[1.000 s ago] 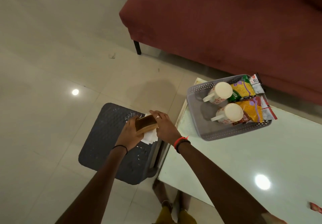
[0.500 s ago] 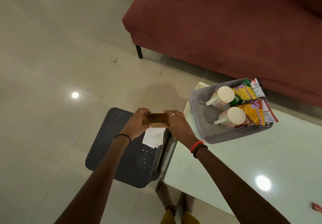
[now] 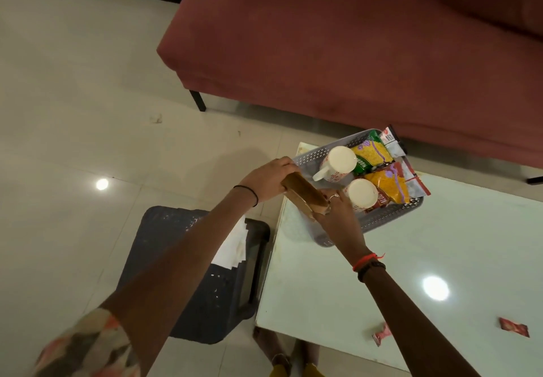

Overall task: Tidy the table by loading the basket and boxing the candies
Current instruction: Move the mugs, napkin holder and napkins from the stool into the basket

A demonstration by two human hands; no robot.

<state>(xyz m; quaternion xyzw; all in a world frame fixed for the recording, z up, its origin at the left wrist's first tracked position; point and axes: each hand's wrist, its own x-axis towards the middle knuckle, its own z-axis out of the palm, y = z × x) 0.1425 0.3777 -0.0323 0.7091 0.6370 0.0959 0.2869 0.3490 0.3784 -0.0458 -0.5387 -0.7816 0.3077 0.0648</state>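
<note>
Fingers (image 3: pixel 282 162) gripping brown box (image 3: pixel 304 193) ends, left hand (image 3: pixel 269 180), right hand (image 3: pixel 336 219), at basket (image 3: pixel 388 218)

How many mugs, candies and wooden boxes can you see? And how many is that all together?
Mugs: 2, lying in the basket
Candies: 2, loose on the table
Wooden box: 1, held by the left hand and the right hand
Total: 5

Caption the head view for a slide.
Left hand and right hand hold a brown box at the grey basket of mugs and snack packets.
</note>
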